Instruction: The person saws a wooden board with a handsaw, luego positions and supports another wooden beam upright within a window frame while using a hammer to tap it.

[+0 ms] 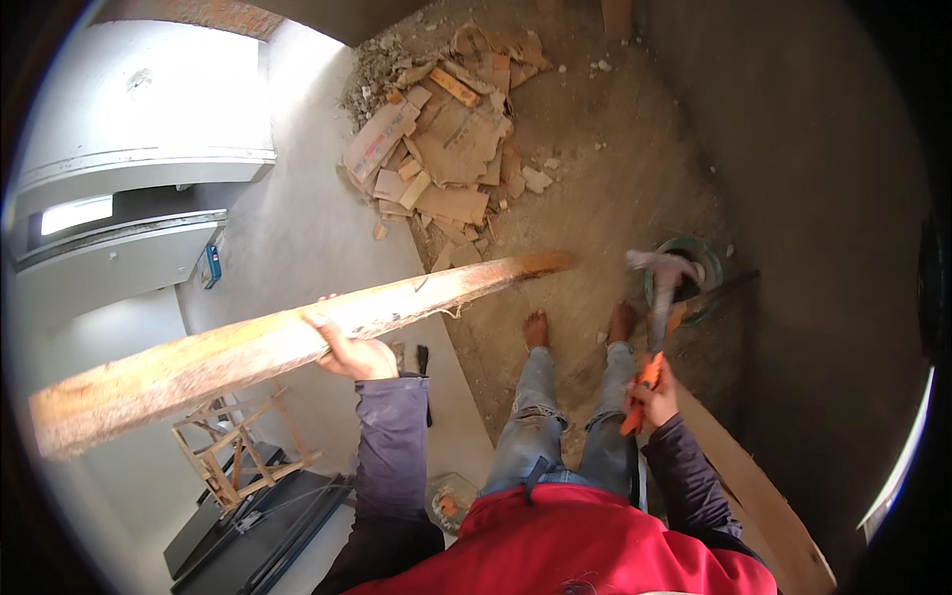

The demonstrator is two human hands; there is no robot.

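Observation:
A long, thick wooden beam (248,347) stretches from the far left to the middle of the view, tilted up toward the right. My left hand (352,347) grips it from below, fingers wrapped round its side near the middle. In my right hand (654,397) is a claw hammer (661,312), held by its orange and black handle with the metal head pointing away from me. The hammer's head is apart from the beam and, in the picture, overlaps a green bucket (694,260) on the floor. What the bucket holds is partly hidden.
A heap of torn cardboard (451,144) and rubble lies on the dusty floor ahead. To the left are a wooden frame (238,451), dark panels (258,535) and a small blue box (212,266). A plank (754,486) leans at lower right. My bare feet (536,329) stand near the bucket.

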